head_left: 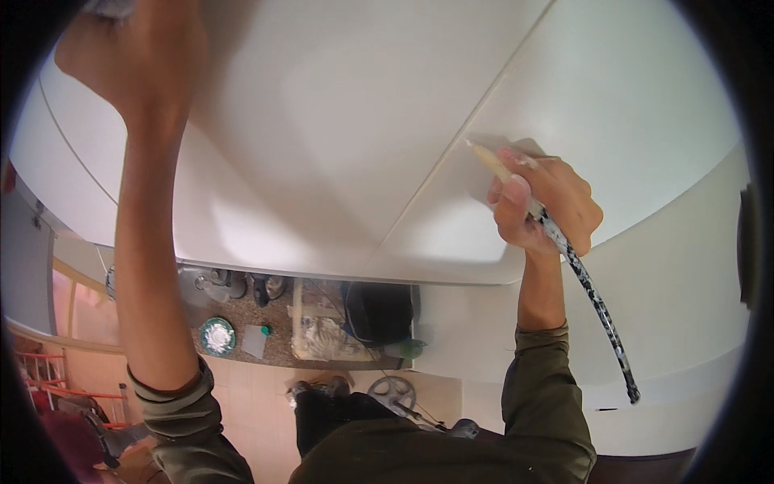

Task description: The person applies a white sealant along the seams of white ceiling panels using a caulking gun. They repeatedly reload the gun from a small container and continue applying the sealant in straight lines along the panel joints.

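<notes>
White panels (322, 105), a long seam (417, 194) between them, and a slim brush (597, 296) held beside it.
The panels fill the upper half of the frame; below their curved lower edge, at lower left of centre, runs a speckled brown countertop (274, 313). At the upper left, the left hand (137, 60) reaches up against the panels, its fingers largely out of sight, so I cannot tell whether it grips anything. Right of centre, the right hand (552, 198) pinches the brush between thumb and fingers, pale bristles pointing up-left just beside the seam, paint-flecked black handle slanting to the lower right; whether the tip touches is unclear. On the countertop sit a black object (379, 313), a green-rimmed dish (218, 336) of white material and a small green cap (266, 331).
</notes>
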`<action>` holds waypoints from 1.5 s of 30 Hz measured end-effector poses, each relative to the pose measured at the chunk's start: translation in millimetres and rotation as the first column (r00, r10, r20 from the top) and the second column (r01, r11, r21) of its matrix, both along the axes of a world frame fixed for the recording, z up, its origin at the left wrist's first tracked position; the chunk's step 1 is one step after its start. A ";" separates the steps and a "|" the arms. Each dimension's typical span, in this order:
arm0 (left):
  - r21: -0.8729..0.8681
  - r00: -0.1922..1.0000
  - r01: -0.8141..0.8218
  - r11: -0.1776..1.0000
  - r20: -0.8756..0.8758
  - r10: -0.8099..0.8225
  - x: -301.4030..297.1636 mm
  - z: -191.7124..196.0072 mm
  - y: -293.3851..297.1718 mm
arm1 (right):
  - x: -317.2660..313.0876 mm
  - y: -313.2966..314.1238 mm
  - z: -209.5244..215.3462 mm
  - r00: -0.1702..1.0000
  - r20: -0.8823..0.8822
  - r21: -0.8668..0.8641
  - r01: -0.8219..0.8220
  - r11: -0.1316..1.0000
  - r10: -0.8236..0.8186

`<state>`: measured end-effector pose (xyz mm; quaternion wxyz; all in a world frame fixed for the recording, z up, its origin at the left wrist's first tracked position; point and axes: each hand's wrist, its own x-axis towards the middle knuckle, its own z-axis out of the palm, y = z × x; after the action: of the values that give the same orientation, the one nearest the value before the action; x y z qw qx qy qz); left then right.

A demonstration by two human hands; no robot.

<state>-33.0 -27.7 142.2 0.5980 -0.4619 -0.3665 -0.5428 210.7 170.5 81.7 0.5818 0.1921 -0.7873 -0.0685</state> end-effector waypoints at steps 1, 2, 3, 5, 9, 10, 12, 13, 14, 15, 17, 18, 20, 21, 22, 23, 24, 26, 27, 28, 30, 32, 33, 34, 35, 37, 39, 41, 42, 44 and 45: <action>0.006 1.000 -0.005 1.000 0.022 0.005 -2.4 0.6 -1.3 | -3.8 -1.1 -1.2 0.992 -0.064 -0.056 -0.110 0.992 0.107; 0.012 0.999 -0.008 1.000 0.043 0.007 -5.2 1.1 -1.5 | -9.9 -4.1 -1.6 0.969 -0.135 -0.103 -0.219 0.970 0.205; 0.029 0.997 0.000 1.000 0.077 -0.003 -12.9 -2.2 -2.0 | -13.3 -7.4 0.0 0.937 -0.195 -0.132 -0.316 0.939 0.288; 0.048 0.991 -0.008 0.999 0.137 0.002 -24.9 -6.8 -6.5 | -9.0 -6.8 2.8 0.980 -0.159 -0.082 -0.136 0.987 0.122; 0.084 0.975 0.011 0.996 0.219 -0.029 -24.7 -3.1 -4.2 | -11.4 2.1 10.4 0.959 -0.238 0.154 0.196 0.968 -0.156; 0.096 0.973 0.055 0.994 0.220 -0.075 -22.0 -2.2 1.6 | -11.6 3.7 9.9 0.954 -0.242 0.151 0.218 0.964 -0.178; 0.109 0.969 0.087 0.990 0.220 -0.110 -17.4 -1.8 0.4 | -16.6 3.5 6.7 0.951 -0.236 0.149 0.236 0.960 -0.197; 0.109 0.971 0.090 0.990 0.212 -0.111 -17.0 -1.1 -1.3 | -18.6 2.8 6.2 0.950 -0.240 0.155 0.239 0.959 -0.199; 0.115 0.970 0.100 0.988 0.209 -0.123 -15.5 -1.6 -0.2 | -18.2 3.9 5.6 0.948 -0.240 0.166 0.251 0.954 -0.208; 0.117 0.964 0.125 0.985 0.220 -0.148 -13.8 -1.4 0.6 | -17.6 4.4 5.5 0.946 -0.241 0.177 0.262 0.949 -0.216; 0.121 0.949 0.174 0.977 0.243 -0.199 -10.5 -1.8 2.6 | -15.8 5.4 5.1 0.942 -0.248 0.204 0.277 0.939 -0.224; 0.116 0.952 0.178 0.977 0.233 -0.201 -10.1 -2.2 3.1 | -14.7 6.3 4.3 0.941 -0.251 0.218 0.285 0.933 -0.229; 0.104 0.956 0.183 0.978 0.214 -0.202 -10.0 -1.8 2.5 | -12.6 6.0 3.3 0.944 -0.238 0.233 0.284 0.930 -0.229; 0.102 0.956 0.179 0.979 0.215 -0.197 -10.0 -1.1 1.6 | -11.8 5.4 3.1 0.946 -0.231 0.240 0.283 0.928 -0.229; 0.100 0.957 0.175 0.979 0.216 -0.193 -10.1 -0.2 0.9 | -11.3 5.0 3.5 0.949 -0.224 0.248 0.275 0.929 -0.221; 0.099 0.957 0.174 0.980 0.217 -0.192 -10.4 -0.4 1.5 | -10.1 5.1 4.1 0.952 -0.218 0.257 0.270 0.928 -0.217; 0.097 0.965 0.148 0.984 0.206 -0.165 -13.3 -1.2 1.6 | -9.1 5.2 4.1 0.954 -0.211 0.266 0.265 0.927 -0.212; 0.094 0.977 0.095 0.991 0.183 -0.111 -20.5 -3.1 0.3 | -8.3 5.4 2.7 0.960 -0.195 0.275 0.251 0.928 -0.201; 0.082 0.974 0.111 0.990 0.189 -0.125 -9.0 0.2 -0.9 | -9.4 4.9 2.3 0.964 -0.187 0.278 0.238 0.931 -0.190; 0.070 0.971 0.127 0.989 0.195 -0.138 4.7 2.6 -0.1 | -9.6 4.4 1.7 0.967 -0.175 0.287 0.231 0.930 -0.186; 0.067 0.965 0.131 0.989 0.219 -0.143 17.4 6.7 2.0 | -8.1 4.6 0.6 0.972 -0.154 0.311 0.220 0.925 -0.179; 0.080 0.959 0.107 0.991 0.256 -0.124 19.1 7.8 3.2 | -4.4 1.9 0.1 0.982 -0.103 0.303 0.180 0.936 -0.155; 0.085 0.962 0.116 0.990 0.237 -0.134 12.8 6.1 3.7 | -2.6 1.1 0.0 0.986 -0.078 0.299 0.162 0.940 -0.145; 0.090 0.966 0.126 0.988 0.217 -0.143 1.6 2.9 4.1 | -1.9 1.9 -0.7 0.995 -0.054 0.259 0.099 0.961 -0.088; 0.094 0.969 0.138 0.986 0.195 -0.154 2.3 5.2 4.4 | -1.0 3.8 -0.8 0.999 -0.036 0.216 0.039 0.976 -0.032; 0.049 0.971 0.140 0.989 0.190 -0.146 8.4 2.9 1.9 | -1.0 4.1 1.9 0.995 -0.055 0.135 -0.076 0.988 0.084; 0.049 0.969 0.137 0.989 0.201 -0.144 8.0 4.7 -0.3 | -4.9 -1.7 10.1 0.970 -0.138 0.072 -0.191 0.979 0.200; 0.093 0.961 0.131 0.987 0.232 -0.149 -4.8 2.9 -1.0 | -8.6 -3.3 6.7 0.965 -0.200 0.027 -0.170 0.985 0.172; 0.098 0.961 0.133 0.986 0.229 -0.152 -5.1 2.0 -0.2 | -9.8 -3.0 5.4 0.960 -0.231 0.005 -0.162 0.987 0.158; 0.107 0.962 0.135 0.985 0.225 -0.156 -3.6 1.4 0.7 | -8.1 -3.7 6.0 0.975 -0.191 -0.026 -0.124 0.992 0.117; 0.103 0.962 0.136 0.985 0.224 -0.156 -3.5 2.2 0.2 | -7.5 -4.1 7.2 0.981 -0.170 -0.042 -0.105 0.994 0.097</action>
<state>-36.5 -27.5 144.5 0.5291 -0.3951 -0.3746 -0.6508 203.2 166.5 88.9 0.6534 0.2107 -0.7263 -0.0349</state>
